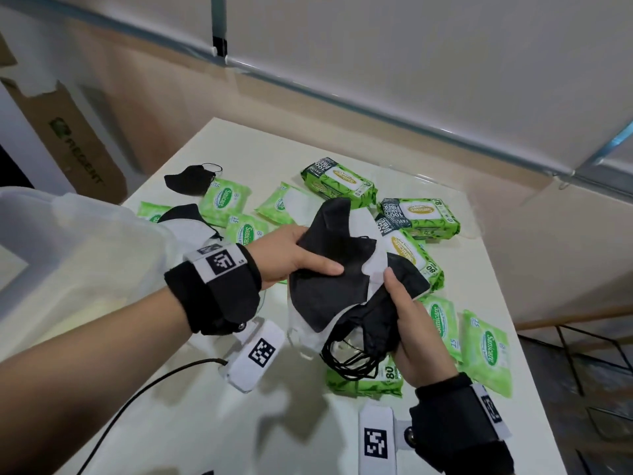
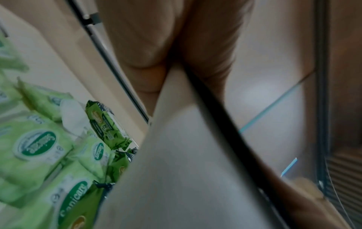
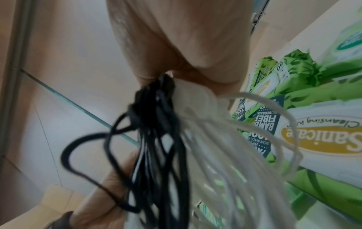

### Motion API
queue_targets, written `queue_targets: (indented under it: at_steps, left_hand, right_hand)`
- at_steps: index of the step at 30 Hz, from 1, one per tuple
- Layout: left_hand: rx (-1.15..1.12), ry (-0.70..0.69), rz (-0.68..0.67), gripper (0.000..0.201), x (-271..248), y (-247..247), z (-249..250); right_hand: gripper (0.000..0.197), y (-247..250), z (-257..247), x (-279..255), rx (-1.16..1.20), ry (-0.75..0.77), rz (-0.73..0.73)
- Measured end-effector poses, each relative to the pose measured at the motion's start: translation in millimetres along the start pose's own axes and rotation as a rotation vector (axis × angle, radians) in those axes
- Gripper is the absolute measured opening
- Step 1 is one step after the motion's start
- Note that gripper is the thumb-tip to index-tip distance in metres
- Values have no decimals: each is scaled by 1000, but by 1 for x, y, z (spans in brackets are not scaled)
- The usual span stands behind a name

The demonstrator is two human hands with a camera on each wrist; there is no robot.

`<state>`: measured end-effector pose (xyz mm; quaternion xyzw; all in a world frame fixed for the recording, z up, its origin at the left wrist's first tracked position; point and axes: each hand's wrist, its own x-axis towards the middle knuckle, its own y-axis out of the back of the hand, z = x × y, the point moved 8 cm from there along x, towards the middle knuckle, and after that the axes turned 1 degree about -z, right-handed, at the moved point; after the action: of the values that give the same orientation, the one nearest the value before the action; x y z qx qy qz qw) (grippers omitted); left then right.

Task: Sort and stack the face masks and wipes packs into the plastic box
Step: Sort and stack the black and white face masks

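Both hands hold one bundle of black and white face masks (image 1: 329,286) above the table's middle. My left hand (image 1: 308,252) grips the bundle's upper left edge, thumb on top. My right hand (image 1: 407,313) pinches its lower right end, where black ear loops (image 3: 152,147) and white ear loops (image 3: 235,147) hang down. In the left wrist view a white mask (image 2: 176,155) fills the centre under my fingers (image 2: 152,46). Small light green wipes packs (image 1: 224,200) and large dark green wipes packs (image 1: 339,181) lie scattered around. The translucent plastic box (image 1: 161,241) stands at the left.
A loose black mask (image 1: 191,180) lies at the table's far left, and another black and white mask (image 1: 191,221) lies by the box. A cardboard carton (image 1: 78,149) stands behind the box. A black cable (image 1: 137,399) crosses the near table. The table's right edge (image 1: 513,323) drops off.
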<state>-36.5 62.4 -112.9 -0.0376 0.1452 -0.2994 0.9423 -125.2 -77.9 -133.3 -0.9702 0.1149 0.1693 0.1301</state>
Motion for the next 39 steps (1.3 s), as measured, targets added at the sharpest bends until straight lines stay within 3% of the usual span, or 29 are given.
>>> queue_targets:
  at_steps: [4,9,13,18,24,30,33,37,39]
  left_hand:
    - [186,-31,-29,32,-5,-6,-1]
    - [317,-16,-134,64,-11,-15,-4]
    - [291,19,-57,83,-9,-2,-3]
    - [201,-104,103,64,-8,16,14]
    - [157,-117,38,29,-5,12,13]
    - [145,-167,-20,44,-8,9,19]
    - [177,-182,-77,45,-8,3,19]
    - [202,-180,-122,46,-8,-7,14]
    - [303,-205,-90,49,-8,-8,12]
  right_hand:
    - [42,-12,-4,-4,11,70,-90]
    - [32,0,0,2,-47,135,34]
    - [33,7,-2,4,-24,195,83]
    - [35,11,-4,4,17,204,87]
    - [35,18,-7,6,97,165,67]
    - [35,41,-7,9,129,149,161]
    - [27,38,-10,10,111,150,135]
    - [49,16,-8,7,66,54,30]
    - [45,7,-10,4,134,31,-37]
